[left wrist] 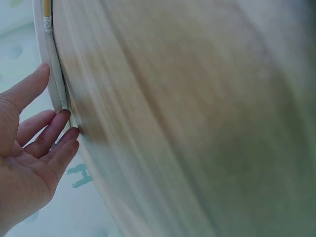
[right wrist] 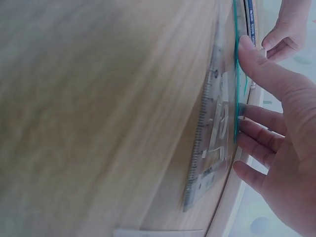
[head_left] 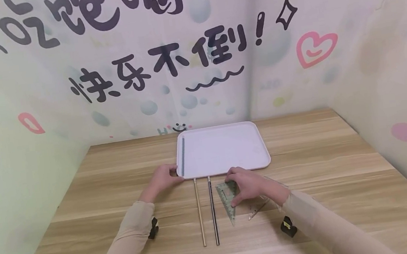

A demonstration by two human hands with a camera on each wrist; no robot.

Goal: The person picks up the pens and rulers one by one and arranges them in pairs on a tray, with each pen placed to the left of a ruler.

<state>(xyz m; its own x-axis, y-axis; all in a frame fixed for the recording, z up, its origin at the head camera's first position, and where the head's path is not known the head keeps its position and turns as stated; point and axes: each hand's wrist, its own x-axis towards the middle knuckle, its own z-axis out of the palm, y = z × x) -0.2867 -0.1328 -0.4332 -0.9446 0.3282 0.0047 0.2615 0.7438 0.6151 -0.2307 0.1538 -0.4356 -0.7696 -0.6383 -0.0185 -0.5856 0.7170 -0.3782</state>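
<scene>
My left hand is at the near left corner of a white tray, thumb along the front rim and loosely bent fingers touching the side. A dark blue-grey pencil lies along the tray's left side. In front of the tray, my right hand pinches a green-tinted set square between thumb and fingertips. In the right wrist view the green edge shows between the thumb and fingers, and a clear plastic set square lies beside it, partly under the right forearm in the head view.
A gold pencil and a black pencil lie side by side, their ends near the tray's front rim. The wooden table meets a printed wall covering right behind the tray. Small black devices sit by the wrists.
</scene>
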